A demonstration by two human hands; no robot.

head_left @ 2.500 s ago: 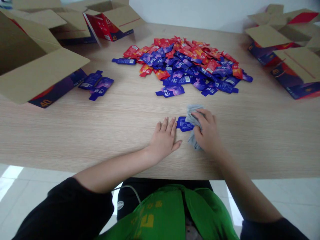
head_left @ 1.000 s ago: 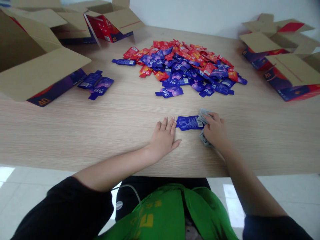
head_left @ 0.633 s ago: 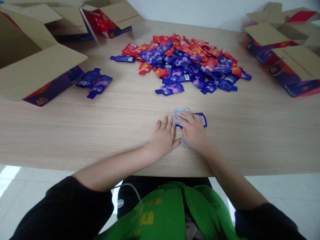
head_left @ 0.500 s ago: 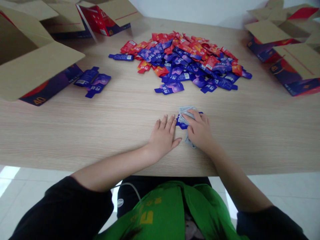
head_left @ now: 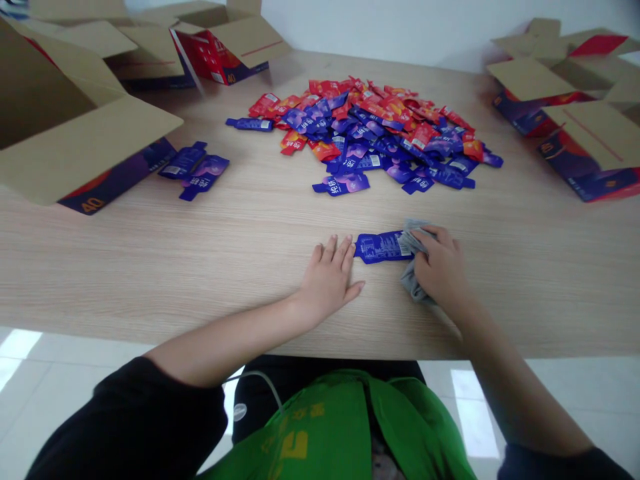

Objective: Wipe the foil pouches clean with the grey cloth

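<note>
Right hand (head_left: 440, 267) has its fingers curled shut around a grey cloth (head_left: 411, 283), pressing it on the right end of a blue sachet (head_left: 383, 246) that lies flat near the desk's (head_left: 150, 267) near edge, about mid-width; left hand (head_left: 327, 277) lies flat, fingers spread open, palm down, fingertips just beside the sachet's left end, gripping nothing. Farther out, a pile of red and blue sachets (head_left: 375, 130) sits toward the far edge, a pair of blue sachets (head_left: 195, 167) left of it beside an open carton (head_left: 65, 127) at the left edge, more open cartons (head_left: 575, 100) at the right edge and a red carton (head_left: 225, 47) at the far left corner.
</note>
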